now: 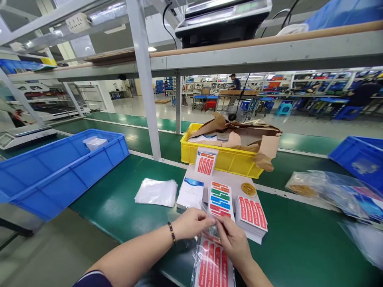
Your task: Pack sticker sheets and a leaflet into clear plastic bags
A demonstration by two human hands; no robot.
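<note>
My left hand [191, 224] and my right hand [235, 241] meet at the near edge of the green bench, both pinching the top of a clear plastic bag [213, 261] that holds red label sheets. Just beyond my fingers lies a sheet of coloured labels [220, 198], with a stack of red label sheets [251, 215] to its right and a white booklet stack [190, 192] to its left. A beaded bracelet circles my left wrist.
A pile of empty clear bags [156, 192] lies to the left. A yellow crate [223, 158] with brown paper stands behind, a red label card leaning on it. Blue crates sit at far left [56, 171] and far right [360, 157]. Loose plastic packets [335, 193] lie right.
</note>
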